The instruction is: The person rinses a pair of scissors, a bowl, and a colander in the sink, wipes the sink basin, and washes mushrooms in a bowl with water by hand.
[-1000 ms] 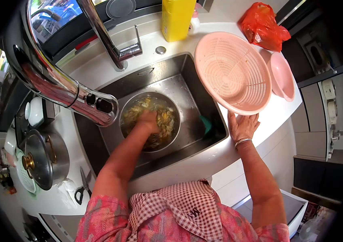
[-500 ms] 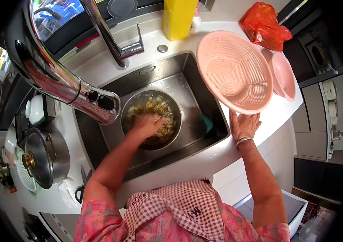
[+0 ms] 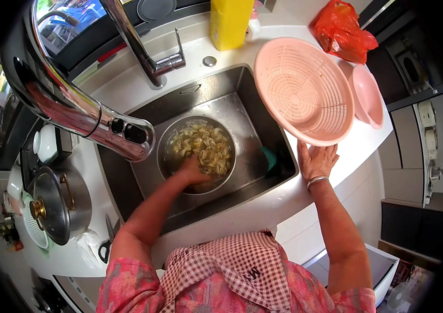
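Note:
My left hand [image 3: 194, 169] is dipped into a round metal bowl [image 3: 233, 151] of murky water in the sink. Soft yellowish-brown pieces of food [image 3: 212, 148] lie in the water, of a kind I cannot make out. The fingers of that hand are under the surface and hidden. My right hand [image 3: 317, 160], with a bangle at the wrist, rests on the white counter by the sink's edge, fingers stretched out. Its fingertips reach the near rim of a pink plastic colander [image 3: 305, 94], which overhangs the sink's right edge.
A chrome faucet [image 3: 127, 136] arches over the sink [image 3: 242, 120] from the left. Something green [image 3: 269, 161] lies at the sink's right side. A lidded pot [image 3: 57, 206] and scissors [image 3: 108, 240] are on the left. A pink basin [image 3: 367, 96] and red bag [image 3: 342, 32] stand right.
My left hand has moved down toward the near side of the bowl and sunk deeper, leaving more of the food pieces showing. My right hand stays in place.

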The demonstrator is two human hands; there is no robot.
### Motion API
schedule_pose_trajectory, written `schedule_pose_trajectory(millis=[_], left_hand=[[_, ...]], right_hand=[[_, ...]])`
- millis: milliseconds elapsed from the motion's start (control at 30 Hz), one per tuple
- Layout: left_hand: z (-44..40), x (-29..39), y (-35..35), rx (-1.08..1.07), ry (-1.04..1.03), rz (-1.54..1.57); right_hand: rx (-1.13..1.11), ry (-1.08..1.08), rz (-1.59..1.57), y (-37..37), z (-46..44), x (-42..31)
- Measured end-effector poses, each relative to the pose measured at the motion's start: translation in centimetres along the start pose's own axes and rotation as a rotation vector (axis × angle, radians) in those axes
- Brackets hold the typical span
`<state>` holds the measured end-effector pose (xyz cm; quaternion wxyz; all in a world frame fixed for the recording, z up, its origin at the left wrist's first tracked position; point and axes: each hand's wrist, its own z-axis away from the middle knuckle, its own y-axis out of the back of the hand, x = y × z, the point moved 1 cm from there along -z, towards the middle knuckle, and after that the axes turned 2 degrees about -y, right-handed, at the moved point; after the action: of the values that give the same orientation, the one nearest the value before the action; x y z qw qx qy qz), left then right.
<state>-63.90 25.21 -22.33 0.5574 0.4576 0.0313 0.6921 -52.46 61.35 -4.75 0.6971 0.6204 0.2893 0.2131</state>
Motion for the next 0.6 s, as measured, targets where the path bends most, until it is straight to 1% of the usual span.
schedule_pose_trajectory(millis=[33, 133, 233, 333, 433, 467, 567, 600], left_hand=[[0.4, 0.5, -0.1, -0.003, -0.039, 0.053], [-2.0, -1.3, -2.0, -0.012, -0.044, -0.032], [-2.2, -0.6, -1.3, 0.023, -0.039, 0.212], [1.8, 5.7, 3.5, 0.164, 0.006, -0.017], [2.2, 7.4, 5.6, 0.210, -0.160, -0.410], [2.1, 7.8, 5.9, 0.262, -0.140, -0.515], [1.7, 9.6, 5.7, 0.236, -0.151, -0.480], [1.1, 10.6, 5.6, 0.102, -0.076, -0.529]], right_hand=[[-0.008, -0.001, -0.004, 0.2, 0.1, -0.2], [-0.015, -0.010, 0.021, 0.2, 0.0, -0.3], [-0.016, -0.010, 0.000, 0.5, 0.2, -0.6], [-0.012, 0.001, 0.010, 0.1, 0.0, -0.1], [-0.010, 0.008, -0.014, 0.2, 0.0, -0.2], [-0.011, 0.008, -0.013, 0.1, 0.0, -0.1], [-0.002, 0.008, -0.020, 0.2, 0.0, -0.1], [0.009, 0.009, -0.026, 0.3, 0.1, -0.3]])
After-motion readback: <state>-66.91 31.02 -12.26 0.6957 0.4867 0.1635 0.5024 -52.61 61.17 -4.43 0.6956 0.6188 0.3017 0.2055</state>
